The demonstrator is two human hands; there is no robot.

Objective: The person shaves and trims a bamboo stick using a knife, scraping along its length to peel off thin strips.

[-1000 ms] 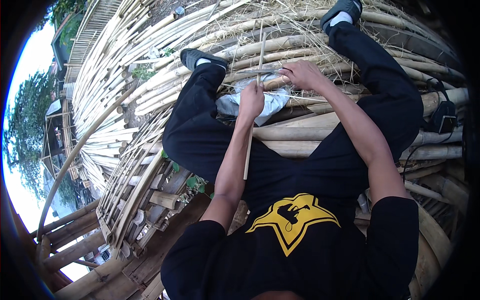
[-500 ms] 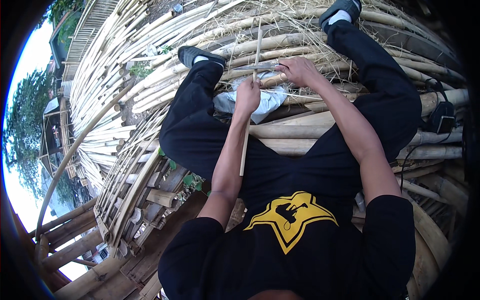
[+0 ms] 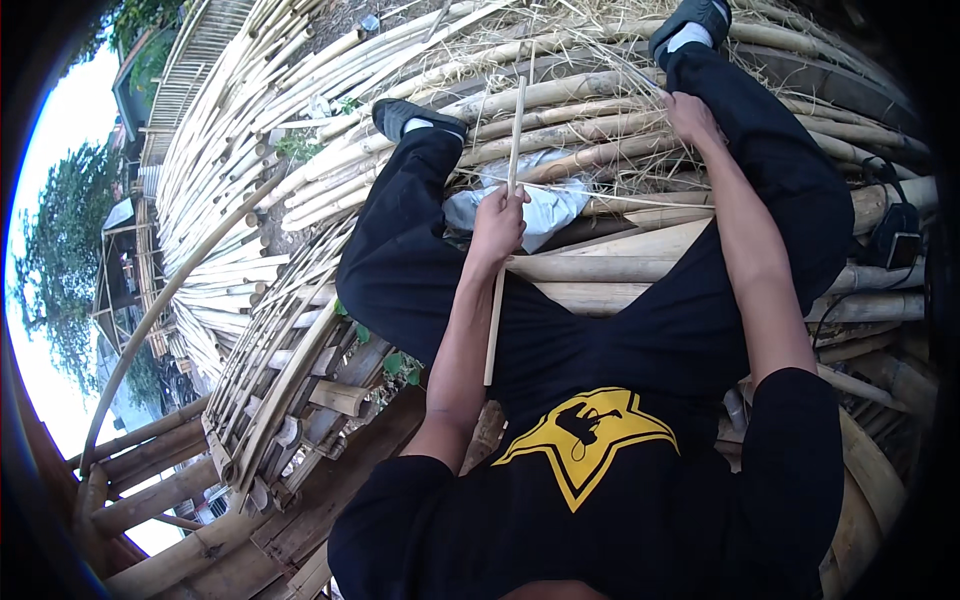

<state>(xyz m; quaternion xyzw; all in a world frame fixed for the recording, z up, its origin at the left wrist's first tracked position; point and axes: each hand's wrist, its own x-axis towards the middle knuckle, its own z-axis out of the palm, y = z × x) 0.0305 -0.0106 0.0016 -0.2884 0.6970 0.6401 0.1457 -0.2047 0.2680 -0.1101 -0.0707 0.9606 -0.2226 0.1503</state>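
Note:
A long, thin bamboo strip stands out past both sides of my left hand. My fingers are closed around it, and its near end lies over my lap. Out by my right shin, my right hand grips a knife. The handle is hidden in my fist, and the narrow blade points up and left over loose shavings. The blade and the strip are well apart. Just beyond my left hand, a crumpled whitish plastic bag lies between my legs on the bamboo.
Bamboo poles lie under and around my legs. Split slats are stacked at the left, beside a long curved pole. A small dark device with a strap rests at the right. More poles spread out at the far left.
My right hand and the knife have swung right, away from the strip the blade was crossing. My left hand has come slightly nearer my body with the strip.

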